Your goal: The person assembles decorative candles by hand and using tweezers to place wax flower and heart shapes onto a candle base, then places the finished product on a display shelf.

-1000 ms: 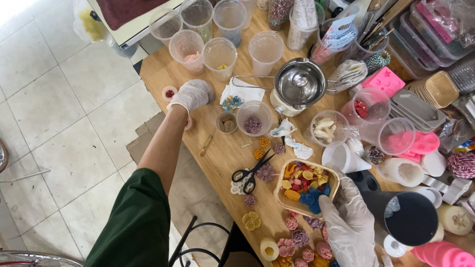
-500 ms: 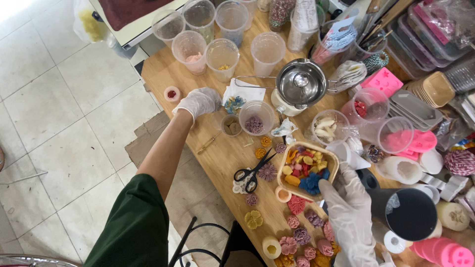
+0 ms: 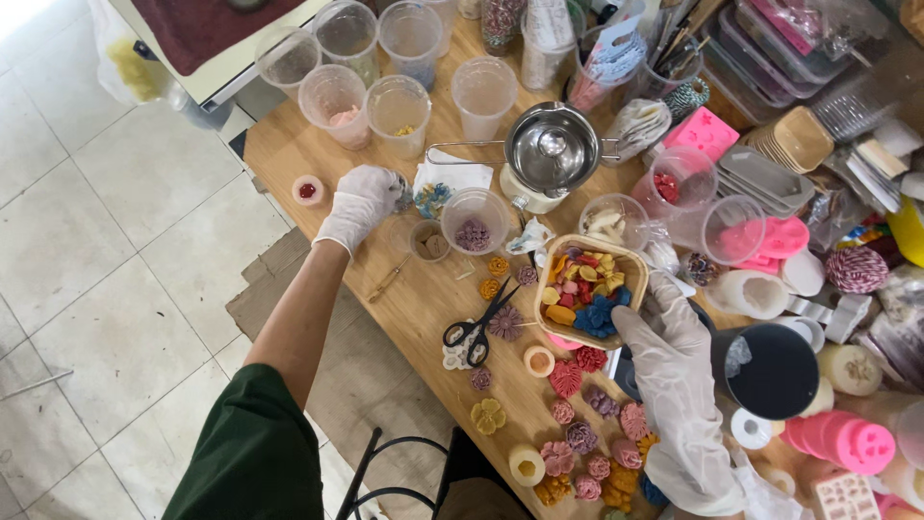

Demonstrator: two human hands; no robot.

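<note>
— Since a second ago, what has moved?

— Both hands. Then my right hand (image 3: 664,337) lay low by the wax flowers with the wooden tray on the table; now it has lifted toward the middle of the table and holds that wooden tray (image 3: 589,291) by its near right edge, fingers curled on the rim, the tray tilted a little above the wood. My left hand (image 3: 361,202) has slid slightly nearer the small cups.

— What is in the tray?

— Small coloured wax pieces: red, orange and yellow ones, with a clump of blue at the corner closest to my glove.

— And your left hand, what does it grip?

— It is gloved too, fingers bent down over something at the table's far left part. Whether it clasps anything I cannot tell; the fingertips hide it. A small round red-centred dish (image 3: 308,190) sits just beside it, and a clear cup of purple pieces (image 3: 474,220) is near on the other side.

— Around the tray?

— Black-handled scissors (image 3: 478,328) lie to its left, a steel melting pot (image 3: 551,149) stands beyond it, and wax flowers (image 3: 577,438) are scattered on the table (image 3: 414,299) below it.
</note>
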